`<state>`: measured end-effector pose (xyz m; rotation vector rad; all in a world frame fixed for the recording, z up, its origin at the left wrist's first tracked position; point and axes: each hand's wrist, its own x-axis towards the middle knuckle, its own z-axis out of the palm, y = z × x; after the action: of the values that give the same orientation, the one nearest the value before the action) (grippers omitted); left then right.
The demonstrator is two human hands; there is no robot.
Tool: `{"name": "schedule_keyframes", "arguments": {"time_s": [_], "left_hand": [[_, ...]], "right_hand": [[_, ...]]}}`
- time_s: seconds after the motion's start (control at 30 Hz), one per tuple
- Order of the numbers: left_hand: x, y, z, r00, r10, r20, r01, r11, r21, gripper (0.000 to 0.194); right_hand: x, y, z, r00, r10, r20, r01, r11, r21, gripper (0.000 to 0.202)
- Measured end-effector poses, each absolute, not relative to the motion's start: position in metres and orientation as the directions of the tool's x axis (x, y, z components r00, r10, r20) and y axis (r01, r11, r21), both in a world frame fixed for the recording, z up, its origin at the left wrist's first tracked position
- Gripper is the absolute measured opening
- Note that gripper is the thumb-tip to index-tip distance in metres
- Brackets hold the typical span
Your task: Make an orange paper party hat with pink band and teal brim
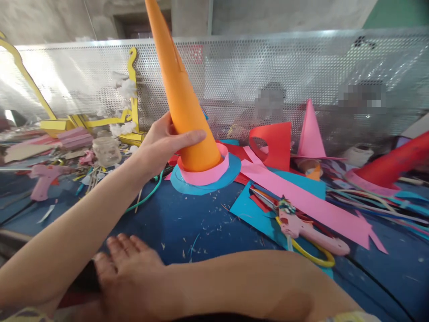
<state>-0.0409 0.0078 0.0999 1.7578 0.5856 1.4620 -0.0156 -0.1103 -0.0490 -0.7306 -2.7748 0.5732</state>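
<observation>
The left hand (161, 145) holds the orange cone (191, 112) low on its side, the thumb laid across the front and the fingers curled out of sight behind; the grip is closed only as far as the cone's width allows. Held so near its wide end, the cone can probably be steadied with little force, and its tip leans toward eleven o'clock. Its base sits inside the pink band (204, 177), with the blue brim (231, 172) spread around it, perhaps as a broad foot on the table (167, 232). Taking that brim as the clock's centre, the right hand (130, 270) is at seven, near the person; its blurred fingers are extended and slightly apart, with no object visible in them, though whether the palm presses on something cannot be told. At four, the glue gun (295, 223) lies over the scissors (311, 259), both partly on the blue sheet (243, 205), a spot that seems within easy reach. The pink strip (311, 192) stretches from three toward four. A pink cone (311, 134) stands at two, point up, likely because its flat brim supports it, while the red cone (395, 158) lies tilted at three.
</observation>
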Motion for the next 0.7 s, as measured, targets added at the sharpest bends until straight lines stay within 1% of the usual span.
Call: {"name": "schedule_keyframes", "arguments": {"time_s": [0.03, 0.1, 0.13, 0.17, 0.23, 0.3, 0.33, 0.37, 0.43, 0.47, 0.53, 0.57, 0.6, 0.63, 0.67, 0.7], "left_hand": [[-0.038, 0.005, 0.1, 0.247, 0.751, 0.613, -0.114, -0.605, 0.788, 0.042], [-0.035, -0.002, 0.102, 0.269, 0.741, 0.615, -0.1, -0.614, 0.783, 0.044], [-0.034, -0.007, 0.102, 0.283, 0.734, 0.618, -0.097, -0.619, 0.78, 0.045], [-0.034, -0.012, 0.103, 0.293, 0.729, 0.619, -0.097, -0.621, 0.778, 0.045], [-0.035, -0.021, 0.104, 0.304, 0.729, 0.613, -0.095, -0.617, 0.781, 0.044], [-0.036, -0.028, 0.104, 0.305, 0.736, 0.604, -0.095, -0.608, 0.788, 0.042], [-0.036, -0.031, 0.103, 0.308, 0.739, 0.6, -0.097, -0.603, 0.792, 0.041], [-0.036, -0.033, 0.103, 0.311, 0.737, 0.6, -0.105, -0.601, 0.792, 0.04], [-0.033, -0.034, 0.101, 0.31, 0.729, 0.611, -0.132, -0.603, 0.787, 0.041], [-0.031, -0.035, 0.1, 0.307, 0.727, 0.615, -0.142, -0.604, 0.785, 0.041], [-0.027, -0.035, 0.098, 0.304, 0.725, 0.618, -0.152, -0.604, 0.783, 0.042], [-0.026, -0.036, 0.097, 0.305, 0.722, 0.62, -0.156, -0.605, 0.781, 0.043], [-0.026, -0.036, 0.097, 0.31, 0.719, 0.622, -0.162, -0.605, 0.78, 0.043], [-0.027, -0.036, 0.096, 0.313, 0.712, 0.629, -0.172, -0.609, 0.774, 0.043], [-0.028, -0.037, 0.096, 0.313, 0.708, 0.633, -0.177, -0.612, 0.771, 0.043], [-0.03, -0.037, 0.095, 0.309, 0.709, 0.634, -0.176, -0.613, 0.77, 0.043]], "right_hand": [[-0.017, -0.118, -0.046, -0.854, 0.494, 0.163, 0.396, 0.82, -0.414, 0.075], [-0.003, -0.123, -0.037, -0.857, 0.464, 0.224, 0.364, 0.853, -0.374, 0.07], [0.012, -0.121, -0.032, -0.855, 0.474, 0.212, 0.392, 0.857, -0.335, 0.068], [0.031, -0.116, -0.028, -0.835, 0.521, 0.177, 0.458, 0.836, -0.301, 0.075], [0.076, -0.103, -0.02, -0.721, 0.686, 0.101, 0.66, 0.723, -0.205, 0.081], [0.119, -0.092, -0.017, -0.517, 0.856, 0.028, 0.851, 0.517, -0.095, 0.086], [0.133, -0.089, -0.018, -0.429, 0.903, 0.005, 0.903, 0.429, -0.042, 0.085], [0.142, -0.088, -0.019, -0.367, 0.929, -0.045, 0.93, 0.367, -0.02, 0.086], [0.139, -0.092, -0.023, -0.323, 0.936, -0.141, 0.946, 0.32, -0.046, 0.092], [0.13, -0.097, -0.026, -0.342, 0.925, -0.167, 0.94, 0.332, -0.083, 0.095], [0.104, -0.109, -0.028, -0.458, 0.868, -0.191, 0.884, 0.422, -0.2, 0.094], [0.092, -0.115, -0.028, -0.559, 0.813, -0.161, 0.818, 0.508, -0.27, 0.09], [0.083, -0.12, -0.027, -0.669, 0.736, -0.101, 0.721, 0.611, -0.327, 0.086], [0.079, -0.123, -0.025, -0.73, 0.682, -0.036, 0.651, 0.679, -0.339, 0.083], [0.081, -0.124, -0.023, -0.739, 0.674, 0.021, 0.638, 0.708, -0.302, 0.079], [0.088, -0.123, -0.021, -0.705, 0.706, 0.067, 0.676, 0.698, -0.235, 0.075]]}}
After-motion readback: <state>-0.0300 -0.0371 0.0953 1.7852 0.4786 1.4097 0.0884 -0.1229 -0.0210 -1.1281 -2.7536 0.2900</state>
